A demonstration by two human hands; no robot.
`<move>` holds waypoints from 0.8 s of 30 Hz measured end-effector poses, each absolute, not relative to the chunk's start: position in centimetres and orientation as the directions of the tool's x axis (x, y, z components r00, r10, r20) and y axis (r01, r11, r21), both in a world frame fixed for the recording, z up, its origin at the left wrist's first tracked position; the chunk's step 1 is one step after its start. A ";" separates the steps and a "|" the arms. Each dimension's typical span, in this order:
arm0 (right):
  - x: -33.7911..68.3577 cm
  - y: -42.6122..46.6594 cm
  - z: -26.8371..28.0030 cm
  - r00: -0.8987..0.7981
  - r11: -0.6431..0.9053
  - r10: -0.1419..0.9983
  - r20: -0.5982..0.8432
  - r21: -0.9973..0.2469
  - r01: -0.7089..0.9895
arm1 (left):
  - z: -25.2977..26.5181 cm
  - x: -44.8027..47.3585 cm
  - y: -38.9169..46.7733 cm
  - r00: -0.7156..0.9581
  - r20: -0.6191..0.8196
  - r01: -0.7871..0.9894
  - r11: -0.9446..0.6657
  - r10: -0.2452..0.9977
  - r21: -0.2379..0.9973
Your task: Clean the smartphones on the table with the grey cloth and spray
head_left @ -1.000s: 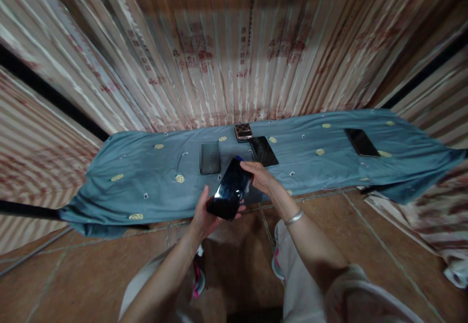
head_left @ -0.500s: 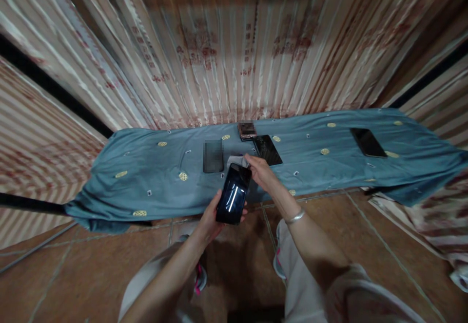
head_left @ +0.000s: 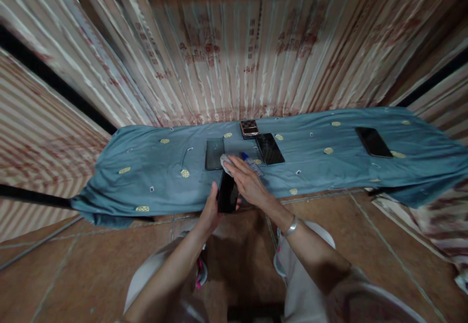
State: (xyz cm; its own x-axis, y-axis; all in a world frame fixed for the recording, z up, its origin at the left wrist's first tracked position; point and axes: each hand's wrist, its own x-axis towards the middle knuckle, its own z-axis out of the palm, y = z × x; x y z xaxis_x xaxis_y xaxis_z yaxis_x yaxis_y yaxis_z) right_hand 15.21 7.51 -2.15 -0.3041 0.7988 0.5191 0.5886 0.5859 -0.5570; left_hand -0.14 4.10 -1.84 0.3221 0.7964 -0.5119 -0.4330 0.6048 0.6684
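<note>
My left hand [head_left: 211, 210] grips a black smartphone [head_left: 227, 195] by its lower part, screen up, in front of the bench's near edge. Over the phone's upper end lies my right hand [head_left: 248, 180], its fingers pressing a pale grey cloth [head_left: 225, 163] against it; that end of the phone is hidden. Just beyond my right hand a small clear bottle with a blue cap [head_left: 245, 157] lies on the cloth-covered bench. Behind the wiping cloth is a dark, flat phone-like slab [head_left: 215, 153].
A teal patterned sheet [head_left: 164, 167] covers the long bench. A black phone with a cracked-looking screen [head_left: 269, 148] lies right of centre, below a checkered compact-like case [head_left: 249, 128]. Another black phone [head_left: 373, 142] lies far right. Striped curtains [head_left: 226, 69] and black poles [head_left: 438, 82] surround the bench.
My right hand has moved left with the cloth, from beside the phone's top onto its upper end. The phone has tilted, and the blue-capped bottle now shows.
</note>
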 end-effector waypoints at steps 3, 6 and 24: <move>14.1 6.7 -2.8 -0.395 0.630 0.770 0.502 -0.496 0.597 | -2.1 -0.3 4.4 0.284 -0.474 -0.489 0.551 0.834 0.676; 12.8 5.6 -3.0 -0.487 0.685 0.726 0.486 -0.447 0.575 | -2.2 -0.6 4.8 0.191 -0.458 -0.549 0.481 0.868 0.684; 14.5 8.3 -2.6 -0.318 0.569 0.808 0.496 -0.515 0.641 | -1.7 -0.1 3.6 0.270 -0.485 -0.345 0.553 0.832 0.758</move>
